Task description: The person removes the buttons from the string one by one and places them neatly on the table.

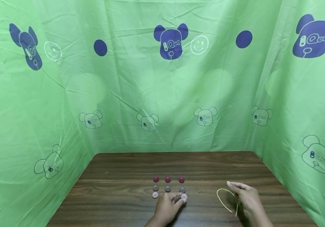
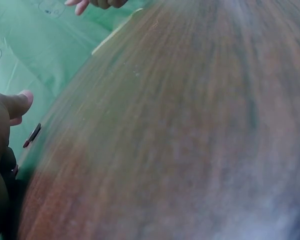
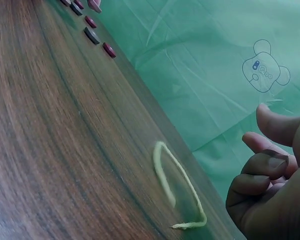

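— What is the left hand [image 1: 166,206] doing?

— It is resting on the wooden table [image 1: 117,176], fingers curled down among the buttons, the fingertips pressing at the middle of the nearest row. Whether they are pinching a button there, the head view is not showing. The pale pink button [image 1: 184,196] is lying just beside the fingertips, another pale pink button [image 1: 155,194] is sitting at the row's other end.

— And the right hand [image 1: 246,197]?

— It is lying loose on the table, fingers relaxed and partly bent, gripping nothing. The yellow cord [image 1: 225,199] is looping on the wood just beside it, between the two hands; in the right wrist view the yellow cord [image 3: 176,187] is lying apart from the fingers [image 3: 260,170].

— What is sitting around them?

— Three grey buttons [image 1: 168,189] are lining up behind the nearest row, three dark red buttons [image 1: 167,179] behind those. A green curtain [image 1: 162,94] printed with bear faces is hanging around the table on three sides
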The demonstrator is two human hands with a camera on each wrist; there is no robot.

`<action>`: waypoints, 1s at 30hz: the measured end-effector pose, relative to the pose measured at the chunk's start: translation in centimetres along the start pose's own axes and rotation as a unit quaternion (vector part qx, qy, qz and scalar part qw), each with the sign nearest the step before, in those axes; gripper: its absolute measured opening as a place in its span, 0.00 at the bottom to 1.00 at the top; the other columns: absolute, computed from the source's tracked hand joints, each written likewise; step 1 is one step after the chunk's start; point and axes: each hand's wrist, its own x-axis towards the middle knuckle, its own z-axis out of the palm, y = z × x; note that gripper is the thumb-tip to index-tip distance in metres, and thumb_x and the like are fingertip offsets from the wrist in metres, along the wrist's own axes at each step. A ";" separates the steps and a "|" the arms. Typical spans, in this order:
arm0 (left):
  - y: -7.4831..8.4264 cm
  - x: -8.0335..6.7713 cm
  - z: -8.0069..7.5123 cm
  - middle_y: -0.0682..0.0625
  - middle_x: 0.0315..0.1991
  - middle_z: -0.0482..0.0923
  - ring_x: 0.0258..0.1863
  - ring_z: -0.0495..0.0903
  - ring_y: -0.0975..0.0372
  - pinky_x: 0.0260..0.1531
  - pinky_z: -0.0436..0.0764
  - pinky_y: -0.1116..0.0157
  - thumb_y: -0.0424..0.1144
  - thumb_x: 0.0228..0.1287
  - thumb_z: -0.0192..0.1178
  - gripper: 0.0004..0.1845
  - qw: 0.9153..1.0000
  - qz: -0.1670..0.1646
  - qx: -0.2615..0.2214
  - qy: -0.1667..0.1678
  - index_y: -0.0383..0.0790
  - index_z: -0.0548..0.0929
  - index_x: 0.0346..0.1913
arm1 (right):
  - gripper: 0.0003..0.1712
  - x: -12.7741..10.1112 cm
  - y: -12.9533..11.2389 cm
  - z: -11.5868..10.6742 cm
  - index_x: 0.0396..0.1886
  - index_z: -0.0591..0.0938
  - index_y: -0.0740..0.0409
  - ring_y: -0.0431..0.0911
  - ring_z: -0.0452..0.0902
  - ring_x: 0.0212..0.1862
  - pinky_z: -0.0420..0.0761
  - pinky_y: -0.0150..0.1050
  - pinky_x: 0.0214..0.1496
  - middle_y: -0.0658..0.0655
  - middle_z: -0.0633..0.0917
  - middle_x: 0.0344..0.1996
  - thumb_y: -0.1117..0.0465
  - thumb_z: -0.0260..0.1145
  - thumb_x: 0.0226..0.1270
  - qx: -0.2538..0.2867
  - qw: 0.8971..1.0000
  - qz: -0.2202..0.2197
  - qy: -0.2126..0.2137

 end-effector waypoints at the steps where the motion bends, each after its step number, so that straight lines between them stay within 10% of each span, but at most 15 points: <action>1: 0.0 0.0 0.0 0.66 0.11 0.61 0.10 0.54 0.83 0.11 0.56 0.82 0.44 0.67 0.78 0.15 1.000 0.003 0.003 0.002 0.42 0.95 0.51 | 0.04 0.0 0.0 0.0 0.34 0.93 0.43 0.37 0.66 0.20 0.71 0.33 0.24 0.42 0.76 0.19 0.54 0.80 0.71 0.000 1.000 -0.001 0.002; 15: 0.2 0.3 0.5 0.65 0.11 0.64 0.13 0.55 0.80 0.15 0.63 0.77 0.45 0.64 0.80 0.13 0.998 -0.007 0.058 0.024 0.46 0.96 0.48 | 0.06 -0.3 -0.3 -0.1 0.32 0.92 0.38 0.37 0.72 0.24 0.74 0.32 0.27 0.39 0.80 0.23 0.49 0.81 0.70 -0.015 1.000 -0.008 0.024; 21: 0.1 0.1 0.7 0.59 0.29 0.93 0.29 0.85 0.76 0.30 0.83 0.71 0.47 0.61 0.81 0.09 0.989 0.028 0.140 0.045 0.51 0.97 0.43 | 0.06 -0.4 -0.3 0.1 0.32 0.93 0.40 0.37 0.71 0.24 0.73 0.31 0.26 0.40 0.80 0.22 0.50 0.80 0.70 -0.005 1.000 -0.010 0.021; 30: 0.5 0.1 1.1 0.59 0.36 0.95 0.38 0.93 0.67 0.32 0.85 0.65 0.47 0.56 0.83 0.08 0.979 0.018 0.194 0.067 0.57 0.97 0.39 | 0.08 -0.4 -0.3 0.1 0.30 0.92 0.40 0.38 0.70 0.22 0.72 0.32 0.25 0.41 0.77 0.20 0.52 0.79 0.72 0.003 1.000 -0.025 0.016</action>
